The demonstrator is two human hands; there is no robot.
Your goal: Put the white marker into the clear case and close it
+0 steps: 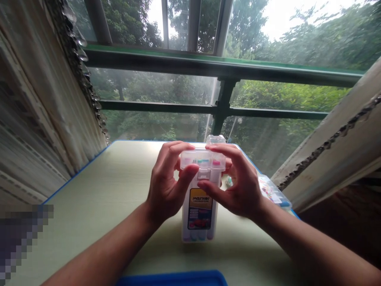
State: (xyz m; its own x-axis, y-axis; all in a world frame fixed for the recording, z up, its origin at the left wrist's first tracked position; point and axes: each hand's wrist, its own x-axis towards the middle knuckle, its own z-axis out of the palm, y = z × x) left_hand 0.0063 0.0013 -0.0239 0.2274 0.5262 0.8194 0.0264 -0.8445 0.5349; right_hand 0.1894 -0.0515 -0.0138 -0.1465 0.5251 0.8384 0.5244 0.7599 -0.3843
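Observation:
A clear plastic marker case (200, 210) with a yellow and black "Marker" label stands upright in front of me. Several markers with coloured ends show through its walls. Its translucent lid (203, 160) sits on top, with a latch on the front side. My left hand (172, 178) grips the lid from the left, fingers on its top edge and thumb at the front. From the right, my right hand (238, 180) holds it the same way, its thumb by the latch. The far sides of the case are hidden behind my fingers.
The case is over a pale table (119, 190) with a blue edge. A clear box with colourful contents (272, 190) lies at the right edge. Behind the case stands another translucent plastic piece (216, 139). A blue tray-like object (175, 279) is at the near edge. Curtains and a window surround the table.

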